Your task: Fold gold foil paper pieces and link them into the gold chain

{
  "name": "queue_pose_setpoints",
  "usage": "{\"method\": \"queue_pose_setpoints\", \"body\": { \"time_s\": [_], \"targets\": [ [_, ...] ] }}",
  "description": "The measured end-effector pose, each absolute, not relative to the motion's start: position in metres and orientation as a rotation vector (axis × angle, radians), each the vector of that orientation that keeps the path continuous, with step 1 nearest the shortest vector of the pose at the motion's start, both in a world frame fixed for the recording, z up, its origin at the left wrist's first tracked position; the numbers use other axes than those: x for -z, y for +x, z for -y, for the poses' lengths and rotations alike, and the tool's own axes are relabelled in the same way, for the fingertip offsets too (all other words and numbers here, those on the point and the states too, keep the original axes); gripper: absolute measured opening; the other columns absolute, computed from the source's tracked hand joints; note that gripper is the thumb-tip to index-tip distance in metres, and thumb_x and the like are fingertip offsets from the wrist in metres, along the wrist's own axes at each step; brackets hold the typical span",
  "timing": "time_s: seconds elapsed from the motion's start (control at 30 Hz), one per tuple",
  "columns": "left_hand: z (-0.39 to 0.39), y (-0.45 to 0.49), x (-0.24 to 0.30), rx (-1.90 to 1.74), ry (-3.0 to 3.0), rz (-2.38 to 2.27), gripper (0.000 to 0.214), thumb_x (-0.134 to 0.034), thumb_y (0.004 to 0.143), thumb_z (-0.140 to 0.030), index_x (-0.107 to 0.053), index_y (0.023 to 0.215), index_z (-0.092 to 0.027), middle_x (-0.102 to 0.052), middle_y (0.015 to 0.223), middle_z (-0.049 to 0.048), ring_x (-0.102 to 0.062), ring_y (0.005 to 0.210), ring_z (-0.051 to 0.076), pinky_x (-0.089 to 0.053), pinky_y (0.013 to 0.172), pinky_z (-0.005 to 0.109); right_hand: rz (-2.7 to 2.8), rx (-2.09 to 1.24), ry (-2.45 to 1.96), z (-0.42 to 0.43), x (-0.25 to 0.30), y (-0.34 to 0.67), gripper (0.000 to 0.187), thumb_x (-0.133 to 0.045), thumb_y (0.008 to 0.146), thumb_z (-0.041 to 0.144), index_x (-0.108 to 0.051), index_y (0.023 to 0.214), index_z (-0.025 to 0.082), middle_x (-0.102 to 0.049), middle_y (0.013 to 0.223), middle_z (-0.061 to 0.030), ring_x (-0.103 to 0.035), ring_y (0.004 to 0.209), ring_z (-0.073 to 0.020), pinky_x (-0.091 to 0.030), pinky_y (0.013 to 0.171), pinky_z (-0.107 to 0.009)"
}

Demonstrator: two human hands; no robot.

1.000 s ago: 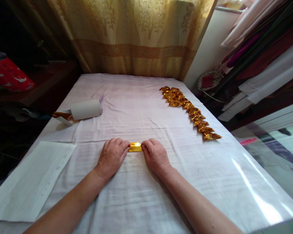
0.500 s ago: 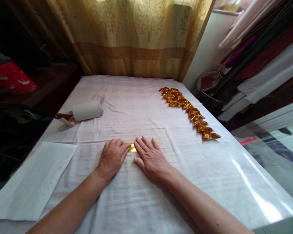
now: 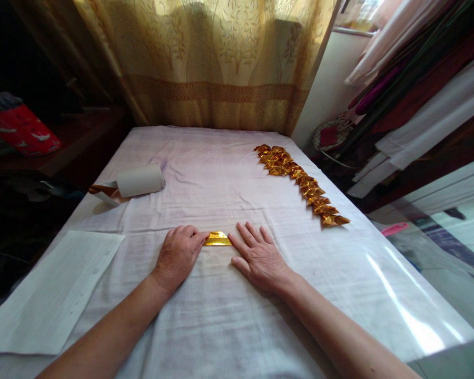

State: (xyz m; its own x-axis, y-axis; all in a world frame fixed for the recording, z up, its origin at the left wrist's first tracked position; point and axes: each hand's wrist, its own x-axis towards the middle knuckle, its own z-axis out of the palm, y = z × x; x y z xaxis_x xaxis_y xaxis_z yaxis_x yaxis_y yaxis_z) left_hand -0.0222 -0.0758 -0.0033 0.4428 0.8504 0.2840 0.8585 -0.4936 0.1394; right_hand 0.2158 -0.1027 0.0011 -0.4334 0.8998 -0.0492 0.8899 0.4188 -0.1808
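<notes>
Folded gold strip, flat on white cloth; left hand pinched on its left end; right hand palm down, fingers spread, at its right end; farther out, white roll, folded gold pieces

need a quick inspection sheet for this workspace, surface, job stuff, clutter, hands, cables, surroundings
Surface: white cloth, wrinkled, with bright glare toward the near right.
Job's things: gold strip on the cloth between the hands; folded gold pieces in a bent row at right.
Clutter: white roll on its side at left; sheet of paper at near left.
Left hand: pinching the strip's left end.
Right hand: palm down, fingers spread, index fingertip at the strip's right end.
Cables: nothing seen; the far left is too dark to tell.
Surroundings: patterned curtain behind; red container at left; hanging clothes at right.
</notes>
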Motion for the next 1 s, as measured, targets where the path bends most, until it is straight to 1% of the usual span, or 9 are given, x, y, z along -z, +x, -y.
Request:
{"method": "queue_pose_setpoints", "body": {
  "time_s": [0.2, 0.3, 0.43, 0.53, 0.63, 0.73, 0.87, 0.93, 1.0],
  "targets": [
    [0.079, -0.045, 0.005, 0.574, -2.772, 1.423, 0.029, -0.051, 0.096, -0.021, -0.068, 0.119, -0.028, -0.068, 0.099, 0.0046, -0.06, 0.091, 0.02, -0.048, 0.081, 0.035, 2.6, -0.286, -1.656, 0.103, -0.002, 0.222, 0.057, -0.043, 0.099, 0.055, -0.036, 0.152, 0.035, -0.025, 0.162, -0.0094, -0.022, 0.15, -0.0325, -0.019, 0.118, -0.06],
    [0.083, -0.059, 0.003, 0.541, -2.777, 1.342, 0.034, -0.05, 0.094, -0.018, -0.067, 0.122, -0.028, -0.07, 0.107, 0.0054, -0.063, 0.099, 0.022, -0.051, 0.085, 0.037, 2.594, -0.274, -1.654, 0.103, -0.001, 0.221, 0.057, -0.042, 0.1, 0.055, -0.037, 0.152, 0.034, -0.025, 0.162, -0.009, -0.021, 0.15, -0.0323, -0.018, 0.117, -0.06],
    [0.089, -0.063, -0.003, 0.526, -2.744, 1.285, 0.034, -0.049, 0.094, -0.017, -0.068, 0.121, -0.026, -0.072, 0.112, 0.0076, -0.065, 0.104, 0.024, -0.053, 0.089, 0.04, 2.587, -0.269, -1.652, 0.104, 0.0, 0.219, 0.056, -0.041, 0.1, 0.055, -0.039, 0.151, 0.033, -0.026, 0.162, -0.0097, -0.022, 0.15, -0.0327, -0.019, 0.117, -0.061],
    [0.093, -0.046, -0.005, 0.572, -2.674, 1.297, 0.035, -0.046, 0.096, -0.023, -0.065, 0.126, -0.023, -0.068, 0.125, 0.0102, -0.061, 0.119, 0.026, -0.048, 0.102, 0.045, 2.579, -0.25, -1.666, 0.104, -0.001, 0.218, 0.055, -0.042, 0.1, 0.054, -0.041, 0.15, 0.033, -0.028, 0.161, -0.0102, -0.023, 0.149, -0.0324, -0.02, 0.117, -0.06],
    [0.096, -0.024, -0.003, 0.596, -2.608, 1.36, 0.043, -0.05, 0.095, -0.031, -0.057, 0.135, -0.016, -0.059, 0.139, 0.0155, -0.053, 0.13, 0.031, -0.041, 0.11, 0.049, 2.578, -0.244, -1.678, 0.104, -0.002, 0.217, 0.055, -0.043, 0.099, 0.054, -0.041, 0.15, 0.032, -0.029, 0.161, -0.0106, -0.025, 0.149, -0.032, -0.02, 0.117, -0.06],
    [0.094, -0.013, -0.003, 0.592, -2.59, 1.454, 0.038, -0.054, 0.094, -0.032, -0.061, 0.127, -0.015, -0.064, 0.132, 0.0157, -0.058, 0.123, 0.031, -0.042, 0.107, 0.049, 2.571, -0.244, -1.681, 0.105, -0.001, 0.217, 0.055, -0.044, 0.099, 0.054, -0.041, 0.15, 0.032, -0.029, 0.161, -0.0107, -0.025, 0.149, -0.0322, -0.02, 0.117, -0.06],
    [0.089, -0.016, -0.007, 0.626, -2.667, 1.602, 0.017, -0.056, 0.093, -0.028, -0.067, 0.104, -0.021, -0.072, 0.108, 0.008, -0.065, 0.1, 0.025, -0.049, 0.091, 0.042, 2.535, -0.223, -1.665, 0.106, 0.002, 0.217, 0.054, -0.046, 0.099, 0.052, -0.042, 0.149, 0.032, -0.03, 0.16, -0.0111, -0.026, 0.149, -0.032, -0.02, 0.117, -0.059],
    [0.089, -0.019, -0.007, 0.67, -2.702, 1.632, 0.011, -0.057, 0.093, -0.027, -0.067, 0.094, -0.023, -0.072, 0.097, 0.005, -0.065, 0.092, 0.023, -0.049, 0.084, 0.038, 2.494, -0.198, -1.651, 0.108, 0.004, 0.216, 0.053, -0.049, 0.098, 0.049, -0.046, 0.147, 0.031, -0.034, 0.159, -0.0123, -0.029, 0.147, -0.0323, -0.021, 0.116, -0.058],
    [0.09, -0.021, -0.006, 0.695, -2.73, 1.605, 0.011, -0.057, 0.092, -0.026, -0.067, 0.09, -0.023, -0.072, 0.092, 0.0037, -0.065, 0.088, 0.022, -0.048, 0.081, 0.036, 2.429, -0.16, -1.617, 0.108, 0.004, 0.214, 0.048, -0.055, 0.096, 0.045, -0.054, 0.141, 0.027, -0.039, 0.157, -0.0138, -0.033, 0.145, -0.0325, -0.023, 0.115, -0.056]
  ]
}}
